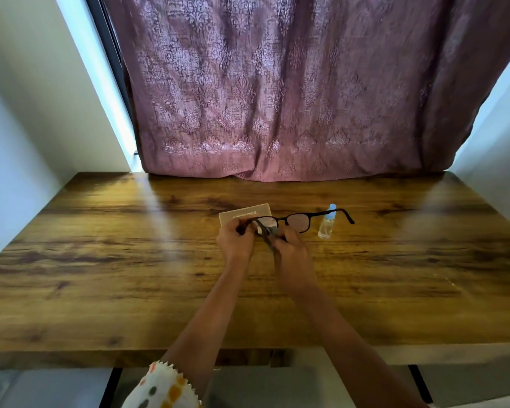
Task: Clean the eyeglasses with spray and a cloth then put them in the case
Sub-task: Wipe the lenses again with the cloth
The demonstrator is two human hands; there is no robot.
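Observation:
Black-framed eyeglasses are held just above the wooden table, temples unfolded. My left hand grips the left end of the frame. My right hand pinches a dark grey cloth against the left lens. The right lens and right temple stick out free toward the spray bottle, a small clear bottle with a light blue cap, standing just right of the hands. A flat beige case lies on the table behind my hands, partly hidden by them.
A mauve patterned curtain hangs along the table's far edge. White walls close in on both sides. A white spotted sleeve covers my left upper arm near the table's front edge.

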